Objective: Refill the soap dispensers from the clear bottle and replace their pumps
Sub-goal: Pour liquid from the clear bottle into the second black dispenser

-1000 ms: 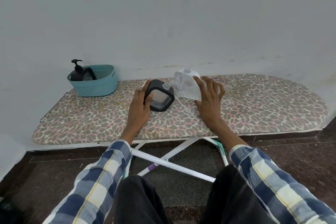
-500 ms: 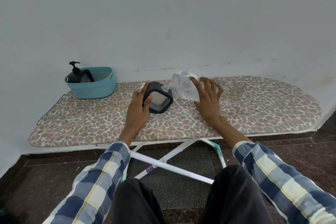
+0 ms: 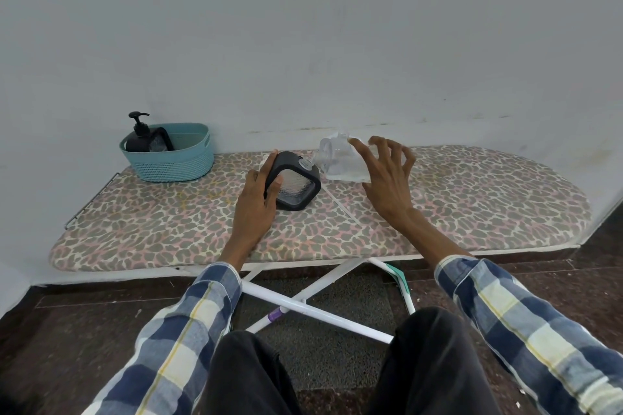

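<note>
Two hands: left (image 3: 255, 199) grips black dispenser (image 3: 294, 185), right (image 3: 387, 178) released w/ fingers spread by clear bottle (image 3: 340, 162).

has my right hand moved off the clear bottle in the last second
Yes. The right hand has lifted off the clear bottle, fingers spread, toward you and right relative to the bottle on the ironing board.

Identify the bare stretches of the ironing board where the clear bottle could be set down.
Free: the board's right end, past the right hand; the patch between the teal basket and left hand; the near edge strip. Crowded: the middle, where the black dispenser meets the clear bottle.
</note>
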Demonstrator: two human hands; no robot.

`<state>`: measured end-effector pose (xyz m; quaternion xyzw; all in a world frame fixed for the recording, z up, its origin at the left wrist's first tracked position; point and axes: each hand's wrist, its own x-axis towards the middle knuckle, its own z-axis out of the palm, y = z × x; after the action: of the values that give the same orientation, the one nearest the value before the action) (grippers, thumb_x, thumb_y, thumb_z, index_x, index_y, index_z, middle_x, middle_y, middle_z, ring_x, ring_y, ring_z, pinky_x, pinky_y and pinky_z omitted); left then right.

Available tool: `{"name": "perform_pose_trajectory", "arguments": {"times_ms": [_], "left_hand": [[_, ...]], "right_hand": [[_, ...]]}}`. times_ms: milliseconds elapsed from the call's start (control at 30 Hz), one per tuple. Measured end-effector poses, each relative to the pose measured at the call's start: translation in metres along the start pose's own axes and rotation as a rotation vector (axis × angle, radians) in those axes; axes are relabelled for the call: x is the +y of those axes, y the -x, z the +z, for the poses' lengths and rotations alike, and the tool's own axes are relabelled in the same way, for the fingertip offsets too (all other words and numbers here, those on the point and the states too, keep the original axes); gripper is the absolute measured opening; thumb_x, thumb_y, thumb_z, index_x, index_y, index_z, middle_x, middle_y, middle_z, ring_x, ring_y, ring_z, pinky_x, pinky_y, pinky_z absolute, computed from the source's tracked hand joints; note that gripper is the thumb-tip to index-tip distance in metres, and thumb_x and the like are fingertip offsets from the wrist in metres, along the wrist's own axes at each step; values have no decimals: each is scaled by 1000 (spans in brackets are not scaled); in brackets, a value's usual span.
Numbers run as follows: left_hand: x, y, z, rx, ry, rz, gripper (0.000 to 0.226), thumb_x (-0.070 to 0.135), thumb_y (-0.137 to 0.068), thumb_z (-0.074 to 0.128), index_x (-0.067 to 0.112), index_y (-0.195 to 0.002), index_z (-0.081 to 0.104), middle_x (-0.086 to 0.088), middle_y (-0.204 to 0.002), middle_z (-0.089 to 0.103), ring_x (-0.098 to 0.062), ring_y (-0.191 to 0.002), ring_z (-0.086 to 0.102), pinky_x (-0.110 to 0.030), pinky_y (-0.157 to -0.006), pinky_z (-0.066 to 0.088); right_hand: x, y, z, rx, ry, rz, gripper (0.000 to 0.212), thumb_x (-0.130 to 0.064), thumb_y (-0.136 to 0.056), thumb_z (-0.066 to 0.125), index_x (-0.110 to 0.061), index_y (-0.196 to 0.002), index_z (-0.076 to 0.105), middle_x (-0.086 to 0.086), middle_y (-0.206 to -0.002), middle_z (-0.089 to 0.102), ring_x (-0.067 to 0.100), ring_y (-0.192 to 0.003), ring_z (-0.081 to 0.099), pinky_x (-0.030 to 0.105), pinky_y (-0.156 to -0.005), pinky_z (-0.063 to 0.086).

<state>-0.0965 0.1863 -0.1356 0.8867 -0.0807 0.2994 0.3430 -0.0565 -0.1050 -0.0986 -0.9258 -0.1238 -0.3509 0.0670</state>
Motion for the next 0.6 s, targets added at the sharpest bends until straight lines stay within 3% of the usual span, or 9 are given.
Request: {"name": "perform_pose_trajectory", "arguments": {"times_ms": [400,600], "left_hand": [[1,0,0,-3,13,13,54,58,-115,33,55,-168,20,-2,-128,53,-3,-90,58,-15,-70,45],[0,1,0,7,32,5,54,59,-115,33,56,-167,22,-1,-131,54,-13,-100,61,-13,-76,45]], "right_hand": [[2,-5,-7,-14,46,-32,118,12,-65,79,-44,-158,32,5,-150,45,28,-141,35,49,-114,21],[2,-9,-9,-1,67,-50,119,15,-62,74,-44,-156,32,4,-148,46,26,-141,35,48,-115,20]]}}
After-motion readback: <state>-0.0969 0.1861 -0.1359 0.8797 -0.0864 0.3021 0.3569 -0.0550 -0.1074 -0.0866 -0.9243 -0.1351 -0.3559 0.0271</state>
